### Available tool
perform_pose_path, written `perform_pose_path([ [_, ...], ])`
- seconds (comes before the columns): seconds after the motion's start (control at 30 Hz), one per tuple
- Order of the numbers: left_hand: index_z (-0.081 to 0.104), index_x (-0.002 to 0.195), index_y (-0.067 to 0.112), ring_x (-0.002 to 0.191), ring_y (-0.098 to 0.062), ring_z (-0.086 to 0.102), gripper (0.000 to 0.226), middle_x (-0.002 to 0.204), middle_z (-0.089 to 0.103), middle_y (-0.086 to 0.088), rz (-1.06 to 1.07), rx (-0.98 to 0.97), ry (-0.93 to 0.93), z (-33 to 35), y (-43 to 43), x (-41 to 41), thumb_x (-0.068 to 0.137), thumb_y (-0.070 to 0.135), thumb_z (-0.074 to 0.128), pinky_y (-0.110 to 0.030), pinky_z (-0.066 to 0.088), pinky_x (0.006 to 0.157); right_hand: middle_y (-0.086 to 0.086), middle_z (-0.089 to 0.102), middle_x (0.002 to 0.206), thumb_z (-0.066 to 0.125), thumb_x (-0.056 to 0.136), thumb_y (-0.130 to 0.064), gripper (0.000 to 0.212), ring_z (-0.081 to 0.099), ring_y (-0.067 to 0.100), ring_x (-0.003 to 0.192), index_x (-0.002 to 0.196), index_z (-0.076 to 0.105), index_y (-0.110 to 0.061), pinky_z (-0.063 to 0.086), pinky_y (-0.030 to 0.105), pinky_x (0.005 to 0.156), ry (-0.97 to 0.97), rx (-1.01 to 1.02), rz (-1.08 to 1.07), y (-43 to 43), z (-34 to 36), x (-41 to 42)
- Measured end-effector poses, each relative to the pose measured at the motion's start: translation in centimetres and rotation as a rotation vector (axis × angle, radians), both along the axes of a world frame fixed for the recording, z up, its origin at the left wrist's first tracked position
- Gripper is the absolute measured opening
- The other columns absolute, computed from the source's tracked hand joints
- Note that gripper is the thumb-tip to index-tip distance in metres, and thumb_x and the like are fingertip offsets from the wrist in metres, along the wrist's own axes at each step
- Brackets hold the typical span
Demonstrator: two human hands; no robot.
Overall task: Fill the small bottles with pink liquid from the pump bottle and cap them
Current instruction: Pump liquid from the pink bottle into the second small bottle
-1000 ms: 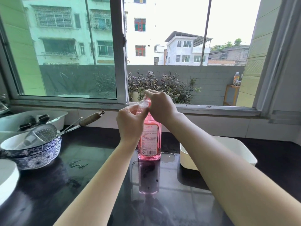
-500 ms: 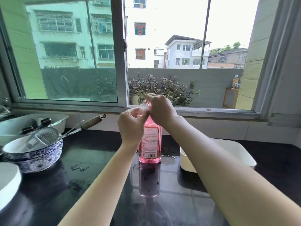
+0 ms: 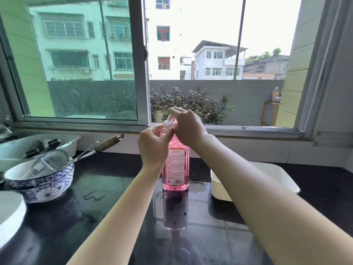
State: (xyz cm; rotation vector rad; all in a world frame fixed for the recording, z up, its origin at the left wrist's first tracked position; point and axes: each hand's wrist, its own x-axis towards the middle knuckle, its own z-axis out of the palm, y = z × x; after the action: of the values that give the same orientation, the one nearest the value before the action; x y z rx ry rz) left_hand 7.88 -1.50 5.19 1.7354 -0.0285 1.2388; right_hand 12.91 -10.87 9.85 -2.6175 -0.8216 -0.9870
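A tall pump bottle of pink liquid stands upright on the black counter in front of the window. My left hand grips a small clear bottle held up against the pump head. My right hand lies over the top of the pump and hides it, with its fingertips at the small bottle's neck. I cannot tell how much liquid the small bottle holds.
A white rectangular tub sits on the counter right of the pump bottle. At the left stand a blue patterned bowl with a strainer and glass in it, a white tray and a white lid. Small wet patches lie near the bottle.
Both hands stay at the pump head with the small bottle. The view has tilted slightly, so everything sits a little lower in the frame.
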Motion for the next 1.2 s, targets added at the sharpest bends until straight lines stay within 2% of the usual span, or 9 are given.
perform_pose_path([
  [0.17,0.071,0.096,0.007,0.068,-0.01,0.062,0.04,0.082,0.071,-0.001,-0.009,-0.005,0.019,0.2,0.0,-0.1,0.068,0.035,0.078,-0.01,0.043,0.06,0.003,0.06,0.125,0.055,0.082,-0.003,0.039,0.063,0.026,0.106,0.12,0.053,-0.008,0.054,0.035,0.086,0.028,0.003,0.007,-0.1,0.1,0.1],
  [0.33,0.071,0.095,0.006,0.063,0.005,0.058,0.04,0.077,0.064,0.009,-0.008,-0.004,0.024,-0.1,0.0,-0.1,0.068,0.035,0.078,-0.008,0.044,0.059,0.004,0.063,0.119,0.051,0.083,-0.003,0.037,0.066,0.027,0.099,0.12,0.054,-0.008,0.056,0.033,0.078,0.006,-0.026,-0.04,0.1,-0.1,0.2],
  [0.47,0.069,0.101,0.004,0.082,-0.017,0.068,0.046,0.093,0.073,-0.008,-0.022,-0.02,0.082,-0.5,0.4,0.2,0.07,0.036,0.077,-0.034,0.055,0.076,0.003,0.063,0.116,0.055,0.083,-0.005,0.03,0.065,0.026,0.099,0.113,0.055,-0.009,0.052,0.03,0.078,0.012,0.016,-0.01,0.2,-0.8,0.0],
  [0.53,0.069,0.101,0.005,0.084,-0.019,0.068,0.046,0.093,0.073,-0.009,-0.036,-0.02,0.085,-0.4,0.5,0.2,0.069,0.037,0.077,-0.036,0.055,0.077,0.003,0.06,0.122,0.057,0.084,-0.008,0.034,0.064,0.025,0.104,0.118,0.053,-0.008,0.051,0.031,0.083,0.022,0.0,0.002,0.1,-0.6,-0.1],
  [0.67,0.066,0.104,0.003,0.086,-0.02,0.067,0.052,0.098,0.071,-0.011,-0.08,-0.091,0.103,-0.1,0.4,0.0,0.066,0.036,0.079,-0.035,0.055,0.08,0.009,0.045,0.144,0.06,0.084,-0.005,0.057,0.048,0.027,0.128,0.137,0.04,-0.003,0.042,0.037,0.105,0.123,0.008,0.047,0.1,0.6,-0.1],
  [0.77,0.064,0.105,0.004,0.083,-0.017,0.067,0.05,0.099,0.071,-0.009,-0.146,-0.173,0.15,-0.2,0.3,-0.1,0.066,0.032,0.079,-0.018,0.053,0.069,0.009,0.024,0.156,0.055,0.087,-0.001,0.069,0.029,0.026,0.141,0.147,0.023,-0.01,0.028,0.044,0.115,0.192,-0.004,0.076,-0.4,0.9,-0.3],
  [0.9,0.063,0.102,0.009,0.079,-0.022,0.069,0.04,0.094,0.072,-0.012,-0.263,-0.289,0.211,-0.4,0.2,-0.5,0.068,0.024,0.077,-0.027,0.055,0.068,-0.004,0.004,0.16,0.044,0.08,0.013,0.085,0.031,0.025,0.14,0.15,0.016,-0.026,0.048,0.036,0.097,0.21,0.069,0.169,-2.0,0.7,-1.2],
  [1.0,0.063,0.094,0.014,0.075,-0.023,0.069,0.031,0.09,0.072,-0.011,-0.338,-0.338,0.234,-0.7,0.2,-1.0,0.068,0.023,0.076,-0.034,0.056,0.07,-0.002,0.022,0.157,0.044,0.075,0.015,0.081,0.038,0.021,0.137,0.147,0.028,-0.02,0.049,0.034,0.098,0.132,0.206,0.185,-3.6,0.3,-1.8],
  [1.2,0.063,0.097,0.013,0.08,-0.023,0.069,0.039,0.092,0.072,-0.011,-0.472,-0.354,0.251,-1.6,-0.3,-2.2,0.063,0.029,0.074,-0.028,0.052,0.068,0.006,0.057,0.134,0.055,0.083,0.006,0.059,0.06,0.019,0.115,0.138,0.045,-0.013,0.041,0.022,0.099,0.112,0.291,0.159,-8.1,-1.5,-3.2],
])
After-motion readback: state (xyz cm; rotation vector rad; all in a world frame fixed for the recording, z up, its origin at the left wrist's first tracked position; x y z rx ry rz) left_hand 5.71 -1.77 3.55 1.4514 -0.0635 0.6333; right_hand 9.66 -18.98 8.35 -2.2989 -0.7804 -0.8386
